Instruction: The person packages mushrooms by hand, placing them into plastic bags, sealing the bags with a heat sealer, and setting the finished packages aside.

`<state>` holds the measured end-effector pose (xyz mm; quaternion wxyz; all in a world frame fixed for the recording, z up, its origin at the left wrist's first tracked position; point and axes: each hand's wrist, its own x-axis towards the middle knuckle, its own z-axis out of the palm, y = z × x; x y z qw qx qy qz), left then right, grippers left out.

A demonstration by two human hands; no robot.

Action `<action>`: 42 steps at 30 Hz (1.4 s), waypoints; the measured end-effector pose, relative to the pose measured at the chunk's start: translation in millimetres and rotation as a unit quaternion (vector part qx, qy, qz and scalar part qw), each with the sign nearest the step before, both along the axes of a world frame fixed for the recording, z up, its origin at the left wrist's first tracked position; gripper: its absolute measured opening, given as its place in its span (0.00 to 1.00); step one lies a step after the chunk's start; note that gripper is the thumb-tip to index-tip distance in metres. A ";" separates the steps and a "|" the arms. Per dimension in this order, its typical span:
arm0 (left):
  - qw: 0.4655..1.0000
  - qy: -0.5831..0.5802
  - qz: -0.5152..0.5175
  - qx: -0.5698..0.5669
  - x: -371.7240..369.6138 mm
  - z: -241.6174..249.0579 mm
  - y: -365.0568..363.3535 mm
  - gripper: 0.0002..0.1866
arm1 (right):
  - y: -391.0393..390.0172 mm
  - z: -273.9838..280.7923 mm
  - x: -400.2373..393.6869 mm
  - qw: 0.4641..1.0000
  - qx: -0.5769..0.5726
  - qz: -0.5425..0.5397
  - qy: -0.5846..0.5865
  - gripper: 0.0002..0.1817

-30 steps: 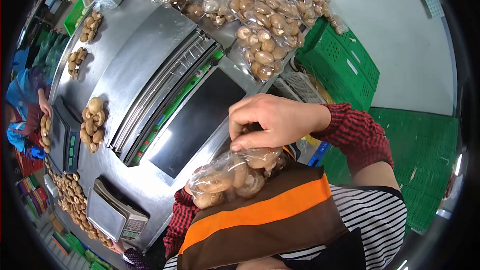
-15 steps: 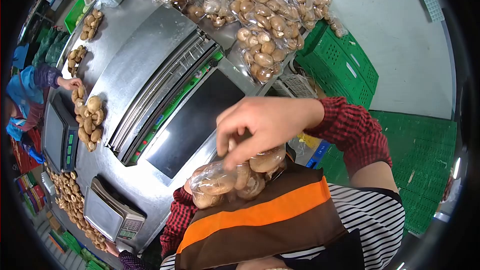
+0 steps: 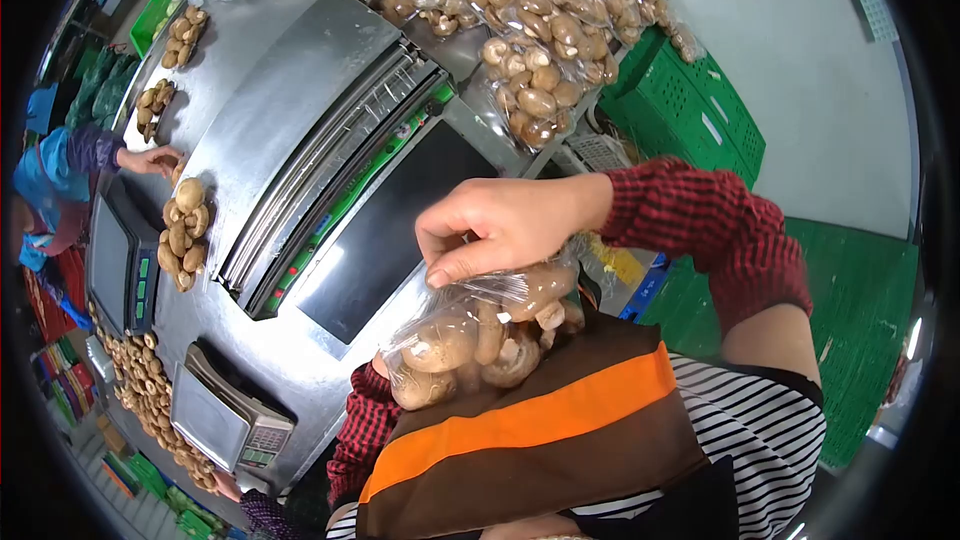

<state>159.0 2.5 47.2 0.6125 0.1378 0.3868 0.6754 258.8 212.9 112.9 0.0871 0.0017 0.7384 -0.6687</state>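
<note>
A clear plastic bag of shiitake mushrooms [image 3: 440, 345] is held up in front of my brown apron. My right hand [image 3: 490, 225] has its fingers pinched on the bag's upper film, which stretches up in creases to the fingertips. Only a sliver of my left hand [image 3: 379, 366] shows at the bag's left side; its fingers are hidden behind the bag. Just beyond the bag lies a wrapping machine with a dark flat plate [image 3: 390, 230] and metal rollers [image 3: 320, 165].
Bagged mushrooms [image 3: 540, 90] are heaped at the far end of the steel table. Green crates [image 3: 690, 110] stand to the right. Two scales [image 3: 215, 410] and loose mushrooms [image 3: 150, 400] are on the left, where a co-worker's hand [image 3: 150, 159] reaches by a mushroom pile [image 3: 185, 230].
My right hand has risen off the mushrooms, pulling the bag's film up in a pinch. The co-worker's hand at the left has moved slightly, and some mushrooms beneath it are gone from the pile.
</note>
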 end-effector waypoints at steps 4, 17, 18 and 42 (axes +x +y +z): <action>1.000 -0.009 -0.011 -0.012 0.4 -0.2 -3.2 0.32 | -17.5 -28.3 8.8 0.985 -0.131 0.030 -0.105 0.12; 0.996 -0.061 -0.041 -0.048 -5.5 2.3 1.3 0.36 | -35.3 -41.7 63.1 0.838 -0.516 -0.161 -0.079 0.25; 0.995 -0.070 -0.047 -0.054 -7.0 2.1 3.1 0.37 | -27.9 -37.9 68.6 0.836 -0.501 -0.220 -0.047 0.25; 0.998 0.010 0.013 -0.065 -39.6 30.6 73.9 0.31 | 293.1 -100.0 0.7 0.821 0.289 -0.488 -0.065 0.26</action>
